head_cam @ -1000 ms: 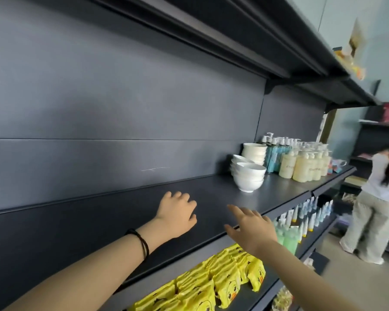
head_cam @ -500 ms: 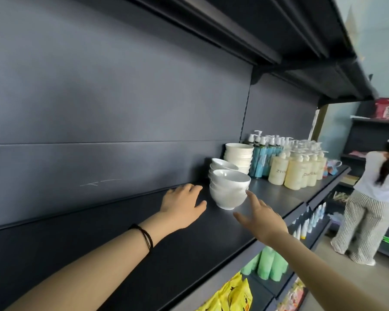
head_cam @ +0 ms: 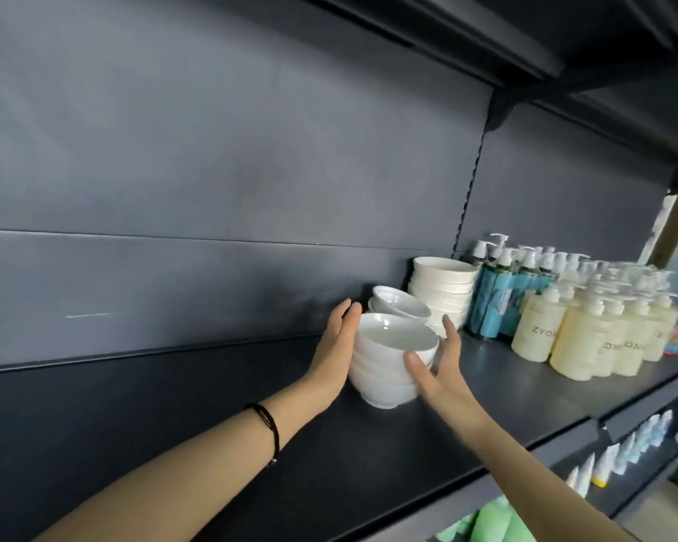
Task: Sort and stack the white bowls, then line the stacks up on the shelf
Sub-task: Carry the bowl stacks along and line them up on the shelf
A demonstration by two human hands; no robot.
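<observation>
Three stacks of white bowls stand on the dark shelf [head_cam: 251,444]. The nearest stack [head_cam: 388,357] sits between my two hands. My left hand [head_cam: 335,346] lies flat against its left side with straight fingers. My right hand [head_cam: 435,369] touches its right side, thumb on the front of the rim and fingers reaching behind. A second stack of small bowls [head_cam: 398,305] stands just behind it. A taller stack of wider bowls [head_cam: 443,291] rises further back by the shelf's rear wall.
Blue pump bottles [head_cam: 494,299] and pale yellow pump bottles [head_cam: 588,338] crowd the shelf right of the bowls. The shelf's front edge [head_cam: 564,432] runs lower right. Small bottles [head_cam: 619,451] and green items [head_cam: 490,522] fill the shelf below. Another shelf hangs overhead.
Both hands have reached forward along the shelf and closed in on the nearest bowl stack, one on each side. The view has moved closer to the bowls.
</observation>
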